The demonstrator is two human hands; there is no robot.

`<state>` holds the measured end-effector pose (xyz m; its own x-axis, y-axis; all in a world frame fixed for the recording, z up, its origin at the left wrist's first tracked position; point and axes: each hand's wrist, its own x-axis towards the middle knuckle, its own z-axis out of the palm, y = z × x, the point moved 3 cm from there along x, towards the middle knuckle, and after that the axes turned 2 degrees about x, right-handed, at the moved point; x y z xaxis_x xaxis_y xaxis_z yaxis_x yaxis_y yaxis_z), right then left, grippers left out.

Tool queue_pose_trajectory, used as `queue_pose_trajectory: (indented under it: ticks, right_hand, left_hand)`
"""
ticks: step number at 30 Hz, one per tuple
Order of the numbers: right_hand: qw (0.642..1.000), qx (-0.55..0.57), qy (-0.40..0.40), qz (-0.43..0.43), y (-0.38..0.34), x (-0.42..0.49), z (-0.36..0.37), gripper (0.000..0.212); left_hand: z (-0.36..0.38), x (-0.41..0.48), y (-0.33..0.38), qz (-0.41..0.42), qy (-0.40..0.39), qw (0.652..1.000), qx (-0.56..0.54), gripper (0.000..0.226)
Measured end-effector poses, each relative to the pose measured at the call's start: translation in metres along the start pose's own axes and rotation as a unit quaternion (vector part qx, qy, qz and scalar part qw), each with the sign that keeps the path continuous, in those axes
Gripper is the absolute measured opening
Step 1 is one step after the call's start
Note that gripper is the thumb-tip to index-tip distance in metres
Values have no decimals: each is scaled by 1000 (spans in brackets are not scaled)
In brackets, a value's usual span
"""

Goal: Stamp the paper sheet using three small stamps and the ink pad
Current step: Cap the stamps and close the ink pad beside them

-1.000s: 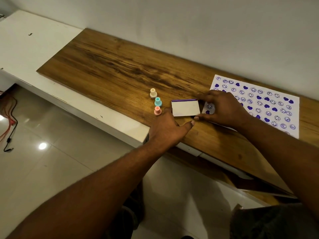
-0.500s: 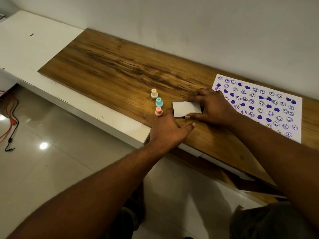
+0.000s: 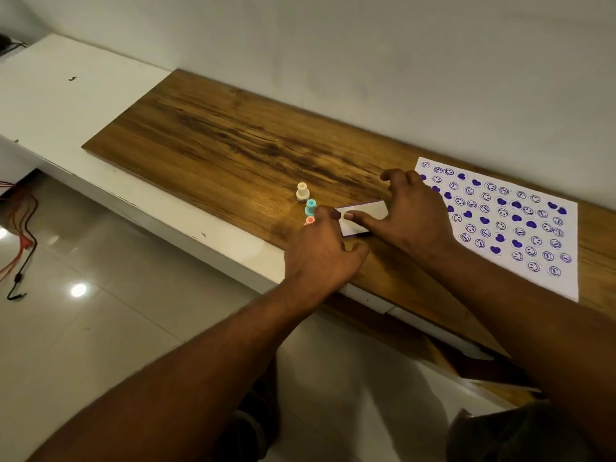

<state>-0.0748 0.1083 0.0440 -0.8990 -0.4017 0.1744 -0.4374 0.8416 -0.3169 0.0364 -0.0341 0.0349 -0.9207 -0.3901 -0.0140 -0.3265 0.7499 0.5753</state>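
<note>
Both hands on white ink pad (image 3: 363, 217) on wood surface (image 3: 233, 145): left hand (image 3: 321, 255) pinching its near-left corner, right hand (image 3: 411, 216) spread, thumb on lid. Stamped paper sheet (image 3: 520, 221) right.

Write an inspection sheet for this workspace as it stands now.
Surface: wooden board on a white ledge.
Job's things: paper sheet covered in purple prints; cream stamp, teal stamp, pink stamp standing in a row; ink pad beside them.
Clutter: nothing seen.
Grippers: left hand and right hand both touch the ink pad.
Cables: red and black cables on the floor.
Surroundings: white wall, glossy tiled floor.
</note>
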Motion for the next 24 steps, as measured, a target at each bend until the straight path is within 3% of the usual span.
queue_pose_trajectory:
  ticks: [3, 6, 14, 24]
  right_hand:
    - [995, -75, -37, 45, -13, -3, 7, 115]
    - [989, -107, -73, 77, -17, -4, 16, 111]
    - [993, 26, -115, 28, 0, 26, 21, 98]
    - [989, 47, -139, 9, 40, 99, 18, 97]
  left_hand:
    - [-20, 8, -2, 2, 45, 999, -27, 60]
    - [-32, 17, -9, -12, 75, 996, -46, 59]
    - [-51, 37, -32, -38, 156, 982, -96, 58]
    - [-46, 49, -52, -76, 167, 974, -129, 58]
